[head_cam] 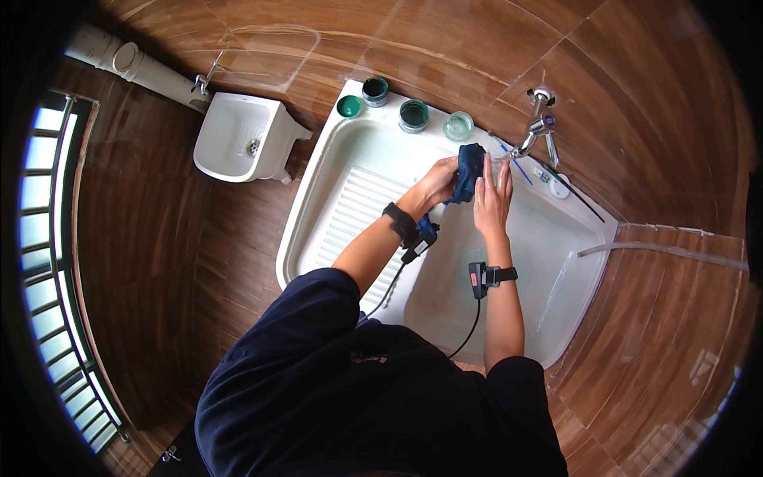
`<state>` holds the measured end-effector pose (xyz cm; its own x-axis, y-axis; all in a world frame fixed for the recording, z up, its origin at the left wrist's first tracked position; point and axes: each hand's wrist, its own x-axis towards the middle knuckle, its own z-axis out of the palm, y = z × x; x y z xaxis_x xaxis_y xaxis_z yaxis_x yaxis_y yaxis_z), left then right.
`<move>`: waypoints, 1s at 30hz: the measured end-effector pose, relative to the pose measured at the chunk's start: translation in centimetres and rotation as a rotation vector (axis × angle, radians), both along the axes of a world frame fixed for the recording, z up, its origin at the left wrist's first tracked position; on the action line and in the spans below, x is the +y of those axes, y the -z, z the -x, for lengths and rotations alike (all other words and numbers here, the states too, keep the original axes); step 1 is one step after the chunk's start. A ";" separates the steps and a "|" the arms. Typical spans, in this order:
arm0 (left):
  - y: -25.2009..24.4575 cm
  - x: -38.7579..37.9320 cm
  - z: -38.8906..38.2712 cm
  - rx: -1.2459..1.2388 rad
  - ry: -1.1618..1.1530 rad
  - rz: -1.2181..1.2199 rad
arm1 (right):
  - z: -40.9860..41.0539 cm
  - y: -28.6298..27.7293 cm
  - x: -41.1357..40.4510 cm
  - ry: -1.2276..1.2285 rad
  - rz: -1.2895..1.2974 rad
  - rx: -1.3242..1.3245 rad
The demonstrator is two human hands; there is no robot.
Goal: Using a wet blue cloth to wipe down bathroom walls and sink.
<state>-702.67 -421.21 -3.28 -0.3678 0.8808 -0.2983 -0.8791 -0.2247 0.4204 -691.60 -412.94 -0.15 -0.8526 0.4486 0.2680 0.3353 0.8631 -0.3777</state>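
Note:
My left hand (440, 180) grips a wet-looking dark blue cloth (470, 171), bunched up over the laundry sink (291, 245). Just right of the cloth, my right hand (494, 200) is held with its fingers extended and nothing grasped in it. Its thumb side lies close against the cloth; whether they touch, I cannot tell. The fingertips reach just below the spout of a chrome tap (539, 125) on the wall. Beneath my left wrist lies another piece of blue cloth (427, 225), partly hidden by a wrist device.
On the back ledge are a green-stained lid (349, 107), two jars of dark green paint (375, 90) (413, 114) and a clear cup (458, 126). A blue thin stick (520, 168) and a black rod (572, 192) lie near the tap. A hose (661, 247) crosses the right rim. A mop sink (229, 137) stands left.

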 end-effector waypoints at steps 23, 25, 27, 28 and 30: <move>0.0 2.8 -1.1 0.072 0.045 -0.039 | -0.8 -2.1 -0.3 0.035 -0.273 -0.365; -0.4 2.5 -0.9 0.085 0.078 -0.051 | -0.5 -2.4 -0.5 -0.021 -0.295 -0.343; -0.5 2.8 -0.6 0.239 0.059 0.092 | -0.5 -2.1 -0.5 -0.057 -0.277 -0.395; -0.5 3.0 -0.5 0.379 0.095 0.155 | -0.6 -2.0 -0.5 -0.092 -0.259 -0.445; -0.3 3.6 -0.9 0.445 0.056 0.272 | -0.5 -2.3 -0.7 -0.107 -0.232 -0.440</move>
